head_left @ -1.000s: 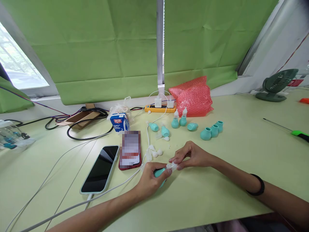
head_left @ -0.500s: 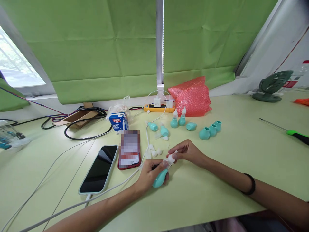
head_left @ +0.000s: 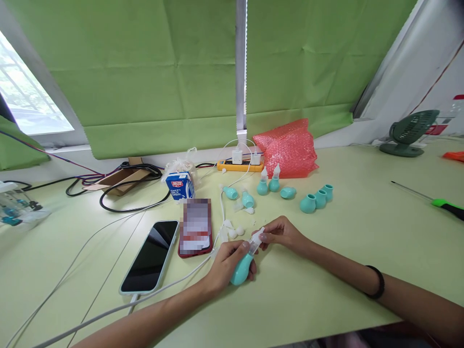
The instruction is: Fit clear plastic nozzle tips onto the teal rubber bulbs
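Observation:
My left hand point(head_left: 225, 263) is closed around a teal rubber bulb point(head_left: 240, 269) near the table's front middle. A clear plastic nozzle point(head_left: 255, 239) sticks up and to the right from the bulb. My right hand point(head_left: 282, 233) pinches that nozzle with its fingertips. Just behind the hands lie a few small white caps point(head_left: 234, 231). Farther back stand two finished teal bulbs with nozzles point(head_left: 268, 183), two lying teal bulbs with nozzles point(head_left: 239, 195) and several bare teal bulbs point(head_left: 316, 199).
A smartphone point(head_left: 152, 256) on a white cable lies left of my hands, beside a red case point(head_left: 195, 228). A milk carton point(head_left: 180, 186), a power strip point(head_left: 240, 165), pink bubble wrap point(head_left: 287, 147), a small fan point(head_left: 408, 133) and a green-handled screwdriver point(head_left: 435, 200) are farther off.
The bulb has swung from lying sideways to pointing up and right. My right hand has moved from beside the nozzle's end to pinching it higher up.

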The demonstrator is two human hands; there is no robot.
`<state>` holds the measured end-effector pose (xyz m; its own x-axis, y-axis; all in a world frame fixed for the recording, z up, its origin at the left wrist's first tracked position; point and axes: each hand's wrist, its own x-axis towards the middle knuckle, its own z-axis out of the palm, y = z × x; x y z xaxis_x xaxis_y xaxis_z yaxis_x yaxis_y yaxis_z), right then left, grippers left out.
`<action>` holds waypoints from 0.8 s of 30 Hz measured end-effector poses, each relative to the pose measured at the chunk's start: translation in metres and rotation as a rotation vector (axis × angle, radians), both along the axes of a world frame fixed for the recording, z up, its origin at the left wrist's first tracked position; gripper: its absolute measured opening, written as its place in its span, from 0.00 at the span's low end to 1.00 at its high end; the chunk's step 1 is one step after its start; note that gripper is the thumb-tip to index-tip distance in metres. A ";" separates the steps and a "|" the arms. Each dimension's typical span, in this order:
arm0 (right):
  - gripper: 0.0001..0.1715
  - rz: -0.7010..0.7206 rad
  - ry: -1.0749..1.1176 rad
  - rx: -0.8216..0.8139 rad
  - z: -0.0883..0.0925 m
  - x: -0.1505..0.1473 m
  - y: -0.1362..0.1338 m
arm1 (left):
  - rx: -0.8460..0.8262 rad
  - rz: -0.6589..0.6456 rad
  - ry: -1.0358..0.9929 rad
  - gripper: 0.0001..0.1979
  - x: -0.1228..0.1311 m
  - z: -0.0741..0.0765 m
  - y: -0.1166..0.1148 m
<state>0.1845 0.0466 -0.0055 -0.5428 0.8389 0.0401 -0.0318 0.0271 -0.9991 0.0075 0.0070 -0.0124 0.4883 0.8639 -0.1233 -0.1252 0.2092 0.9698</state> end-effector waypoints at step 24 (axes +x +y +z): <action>0.12 -0.871 -0.336 0.929 -0.003 0.038 0.049 | 0.564 0.041 0.438 0.11 -0.001 0.005 -0.009</action>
<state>0.2223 0.0961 -0.0086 0.0613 0.6500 0.7575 0.5897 0.5887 -0.5529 0.0067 -0.0025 -0.0074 0.4618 0.8706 0.1700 0.3040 -0.3354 0.8917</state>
